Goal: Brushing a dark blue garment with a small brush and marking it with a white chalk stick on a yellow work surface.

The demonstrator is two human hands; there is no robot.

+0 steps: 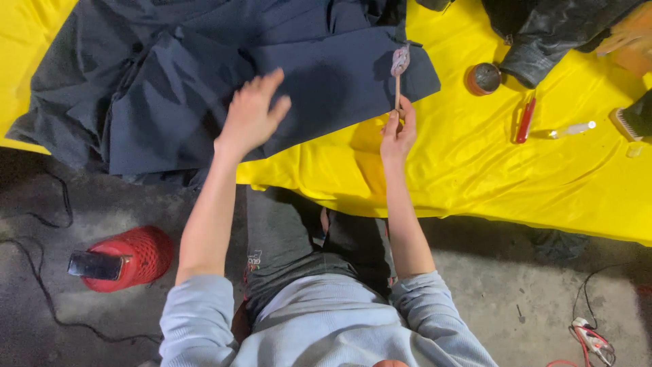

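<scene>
Yellow table cover (475,156), right hand (397,132) grip clenched on stick brush (399,71) above, left hand (251,112) released.

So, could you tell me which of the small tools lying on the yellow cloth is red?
The red pen-like tool, lying beside the white tube; the wooden stick is in the right hand.

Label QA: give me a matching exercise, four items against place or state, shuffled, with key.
1. left hand
2. right hand
3. red stool
4. small round tin

A. on the floor, phone lying on it
B. pinching a thin stick upright
C. fingers spread above dark blue cloth
D. on the yellow table cover, beside a black jacket

Pairs: 1-C, 2-B, 3-A, 4-D
</scene>
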